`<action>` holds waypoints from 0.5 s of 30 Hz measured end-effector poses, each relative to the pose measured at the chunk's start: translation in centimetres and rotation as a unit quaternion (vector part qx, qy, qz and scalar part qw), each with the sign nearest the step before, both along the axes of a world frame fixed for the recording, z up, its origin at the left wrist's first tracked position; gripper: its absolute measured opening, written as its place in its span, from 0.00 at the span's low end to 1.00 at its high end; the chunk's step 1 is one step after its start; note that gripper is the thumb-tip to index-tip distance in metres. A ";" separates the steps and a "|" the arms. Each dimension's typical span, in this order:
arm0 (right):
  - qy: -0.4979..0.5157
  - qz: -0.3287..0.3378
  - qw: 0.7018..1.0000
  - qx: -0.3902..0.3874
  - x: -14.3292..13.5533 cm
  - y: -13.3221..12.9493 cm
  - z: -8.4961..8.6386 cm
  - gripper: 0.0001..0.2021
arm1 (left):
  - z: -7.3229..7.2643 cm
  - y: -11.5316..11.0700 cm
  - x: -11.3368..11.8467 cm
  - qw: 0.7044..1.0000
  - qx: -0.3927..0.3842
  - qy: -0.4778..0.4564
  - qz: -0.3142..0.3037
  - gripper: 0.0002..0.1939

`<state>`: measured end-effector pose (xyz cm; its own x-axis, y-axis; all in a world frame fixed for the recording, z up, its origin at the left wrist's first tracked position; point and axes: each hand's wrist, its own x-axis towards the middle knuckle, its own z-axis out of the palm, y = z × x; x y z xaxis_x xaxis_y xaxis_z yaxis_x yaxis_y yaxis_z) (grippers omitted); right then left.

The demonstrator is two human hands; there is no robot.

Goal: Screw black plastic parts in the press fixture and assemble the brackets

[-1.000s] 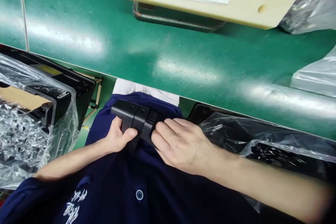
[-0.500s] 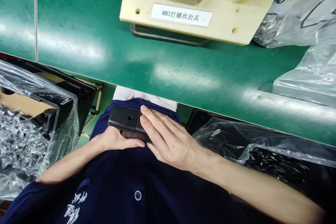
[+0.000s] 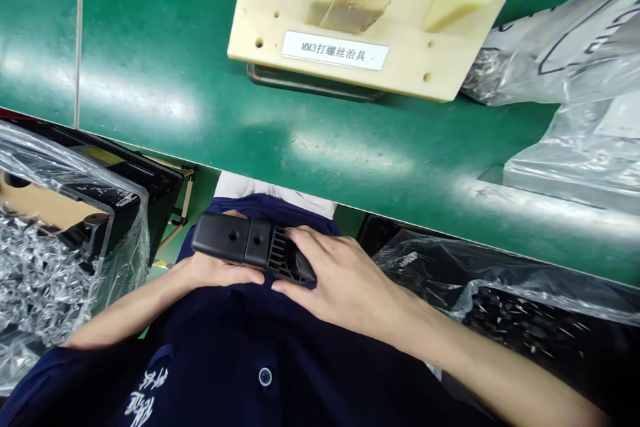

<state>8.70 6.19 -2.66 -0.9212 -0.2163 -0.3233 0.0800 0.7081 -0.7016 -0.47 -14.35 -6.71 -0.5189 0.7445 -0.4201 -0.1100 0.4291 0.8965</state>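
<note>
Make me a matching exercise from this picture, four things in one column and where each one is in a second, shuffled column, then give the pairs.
Things:
1. black plastic part
2. cream jig
3. black crate
4. clear bags

Places:
A. far right on the green table
B. below the table edge, at the left
C. held in the left hand and right hand
D. top middle of the table

Pairs: 1-C, 2-D, 3-B, 4-A

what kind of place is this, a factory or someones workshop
Most likely a factory assembly line. A cream fixture block with a printed label sits on a green bench mat, and plastic-lined bins of parts flank the seated person, who holds a black plastic part.
</note>
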 end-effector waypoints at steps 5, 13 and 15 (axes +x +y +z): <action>-0.077 0.018 0.997 0.025 -0.5 -1.4 -0.4 0.13 | 0.0 -0.5 1.8 0.999 -0.004 -0.001 0.050 0.27; 0.073 0.092 0.973 0.200 0.0 -1.6 -3.2 0.18 | 1.1 0.6 2.5 0.980 -0.137 -0.016 0.142 0.24; 0.045 0.094 0.975 0.194 -0.4 -1.4 -3.2 0.19 | 1.2 0.9 2.5 0.977 -0.156 -0.035 0.140 0.23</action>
<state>8.35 4.83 -5.86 -0.9053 -0.2621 -0.3343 -0.1269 0.9179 -0.3760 1.99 -13.48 -5.48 -0.6466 0.4070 -0.6452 -0.3183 0.6247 0.7130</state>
